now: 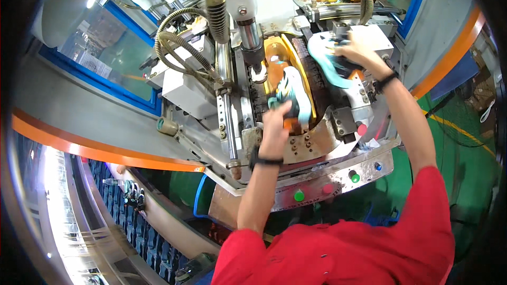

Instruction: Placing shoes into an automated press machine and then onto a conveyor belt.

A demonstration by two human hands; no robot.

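Observation:
My left hand (pixel 275 129) is closed on the heel and collar of a sneaker (pixel 302 100) with a white and pale turquoise sole and a dark upper. That shoe is tilted, toe away from me, over the yellow-lined cradle (pixel 298 63) of a press machine. Up and to the right, my right hand (pixel 362 53), slightly blurred, grips a second sneaker (pixel 322 55), its pale turquoise sole toward the left. This one is held above the right side of the cradle. Just left of the cradle, a metal press rod (pixel 252 42) points down.
Coiled metal hoses (pixel 182 39) and a steel guide rod (pixel 228 121) stand left of the cradle. Along the machine's front panel are green (pixel 299 196) and red (pixel 328 189) buttons. A conveyor (pixel 140 227) runs at lower left, with another shoe (pixel 134 196) beside it. An orange rail (pixel 105 148) curves nearby.

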